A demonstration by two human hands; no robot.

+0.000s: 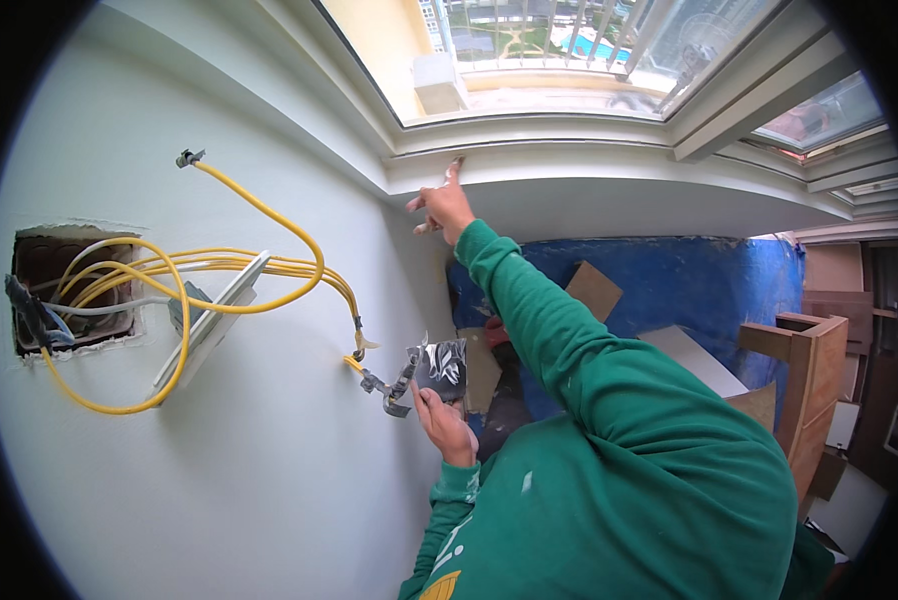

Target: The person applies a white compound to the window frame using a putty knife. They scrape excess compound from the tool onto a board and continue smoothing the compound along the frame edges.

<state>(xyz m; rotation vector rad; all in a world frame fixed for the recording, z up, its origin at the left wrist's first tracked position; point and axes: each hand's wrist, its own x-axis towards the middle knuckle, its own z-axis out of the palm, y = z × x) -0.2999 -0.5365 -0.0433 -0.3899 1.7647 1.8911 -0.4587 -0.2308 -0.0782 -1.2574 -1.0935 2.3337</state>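
Note:
My left hand (pixel 447 431) holds a dark, glossy square sheet (pixel 444 369) close to the white wall; some of its fingers are hidden. Beside it, grey tape-like wrapping (pixel 396 386) covers the ends of several yellow cables (pixel 299 266). My right hand (pixel 443 204) is raised, its index fingertip against the white window ledge (pixel 539 165), with whitish residue on the fingers and nothing held. The cables come out of a recessed wall box (pixel 81 292). A white switch or socket plate (pixel 213 330) hangs on wires beside it. One cable's taped end (pixel 189 158) sticks out above.
The window frame (pixel 539 129) runs above the ledge. Blue sheeting (pixel 681 277) covers the floor, with board offcuts (pixel 594 291) and a white panel (pixel 693 360) on it. A wooden stand (pixel 820 390) is at the right.

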